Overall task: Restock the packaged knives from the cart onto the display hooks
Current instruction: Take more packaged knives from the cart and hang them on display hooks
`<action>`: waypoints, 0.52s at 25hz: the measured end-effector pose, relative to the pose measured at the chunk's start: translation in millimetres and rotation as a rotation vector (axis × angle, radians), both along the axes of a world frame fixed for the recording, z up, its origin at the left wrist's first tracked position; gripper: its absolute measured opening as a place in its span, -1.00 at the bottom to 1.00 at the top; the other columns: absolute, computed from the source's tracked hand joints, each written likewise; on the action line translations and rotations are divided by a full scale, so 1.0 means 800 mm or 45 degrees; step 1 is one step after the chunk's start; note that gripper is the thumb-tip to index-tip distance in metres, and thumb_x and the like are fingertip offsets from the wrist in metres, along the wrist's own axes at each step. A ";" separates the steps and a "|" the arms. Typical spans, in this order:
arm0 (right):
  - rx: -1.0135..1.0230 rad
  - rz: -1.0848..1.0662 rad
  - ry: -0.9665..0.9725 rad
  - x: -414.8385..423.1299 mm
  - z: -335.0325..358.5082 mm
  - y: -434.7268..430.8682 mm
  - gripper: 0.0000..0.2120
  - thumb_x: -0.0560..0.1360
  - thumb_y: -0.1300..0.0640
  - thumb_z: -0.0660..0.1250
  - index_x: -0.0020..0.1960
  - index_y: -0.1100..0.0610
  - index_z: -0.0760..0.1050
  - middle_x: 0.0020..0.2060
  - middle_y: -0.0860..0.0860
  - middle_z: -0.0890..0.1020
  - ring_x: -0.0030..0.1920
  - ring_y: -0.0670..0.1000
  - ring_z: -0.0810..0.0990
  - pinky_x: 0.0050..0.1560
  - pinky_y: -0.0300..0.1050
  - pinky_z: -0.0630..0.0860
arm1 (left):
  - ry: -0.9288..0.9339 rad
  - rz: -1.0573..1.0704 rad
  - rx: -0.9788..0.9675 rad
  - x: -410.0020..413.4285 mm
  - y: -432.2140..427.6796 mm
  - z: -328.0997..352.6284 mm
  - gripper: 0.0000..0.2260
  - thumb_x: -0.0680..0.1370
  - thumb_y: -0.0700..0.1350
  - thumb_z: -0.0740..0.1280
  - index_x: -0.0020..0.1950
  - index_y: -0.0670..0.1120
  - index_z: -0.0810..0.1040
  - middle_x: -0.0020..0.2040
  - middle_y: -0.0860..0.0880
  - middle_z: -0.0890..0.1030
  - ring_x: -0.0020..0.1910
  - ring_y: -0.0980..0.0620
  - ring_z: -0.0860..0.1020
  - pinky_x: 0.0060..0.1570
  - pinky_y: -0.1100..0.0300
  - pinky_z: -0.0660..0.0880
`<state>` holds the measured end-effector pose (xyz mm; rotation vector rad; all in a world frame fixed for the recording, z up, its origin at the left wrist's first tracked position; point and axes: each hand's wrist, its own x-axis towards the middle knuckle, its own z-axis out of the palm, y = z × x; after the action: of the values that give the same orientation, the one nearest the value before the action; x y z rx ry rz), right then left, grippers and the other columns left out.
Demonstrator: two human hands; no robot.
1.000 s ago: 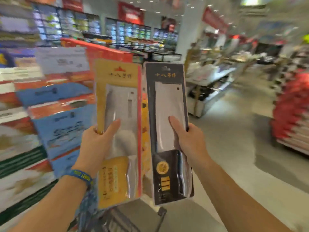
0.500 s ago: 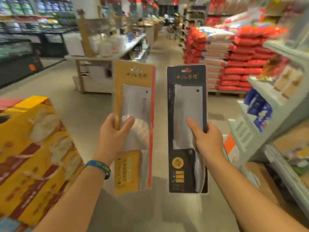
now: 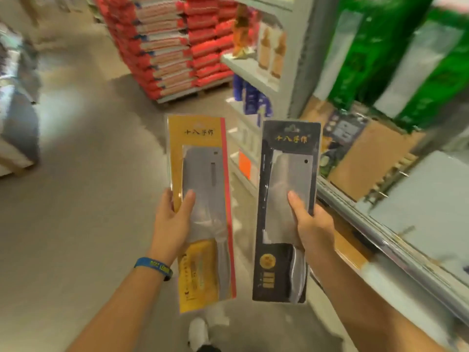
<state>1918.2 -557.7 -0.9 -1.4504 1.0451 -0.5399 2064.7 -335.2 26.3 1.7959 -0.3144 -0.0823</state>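
Observation:
My left hand [image 3: 170, 224] grips a cleaver in a yellow package [image 3: 203, 179] with a red strip down its right side, thumb across the front. My right hand [image 3: 311, 224] grips a second cleaver in a black package [image 3: 286, 174], thumb on the clear blister over the blade. Both packs stand upright side by side in front of me, a narrow gap between them. The cart and the display hooks are out of sight.
A shelf unit [image 3: 380, 224] runs along the right, with green packaged goods [image 3: 431, 59] hanging above and cardboard boxes [image 3: 368, 158] below. A stack of red sacks [image 3: 172, 44] stands on a pallet across the grey floor. My white shoe [image 3: 199, 331] shows below.
The view has swung right, from the open aisle to the shelf unit on the right. Both hands keep the same grips on the two packs.

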 end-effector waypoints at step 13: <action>-0.321 -0.929 0.264 -0.023 0.002 -0.016 -0.54 0.48 -0.34 0.40 -0.07 0.08 0.52 -0.23 0.00 0.65 -0.18 0.04 0.64 -0.10 0.14 0.61 | 0.063 -0.994 0.052 0.126 -0.231 -0.018 -0.66 0.43 0.30 0.38 -0.12 0.03 0.57 -0.32 -0.01 0.57 -0.32 0.01 0.57 -0.30 0.03 0.53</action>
<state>1899.8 -570.4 0.7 -1.3300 1.7352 -1.0854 2165.3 -519.8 11.7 1.6145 -0.9666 -0.6828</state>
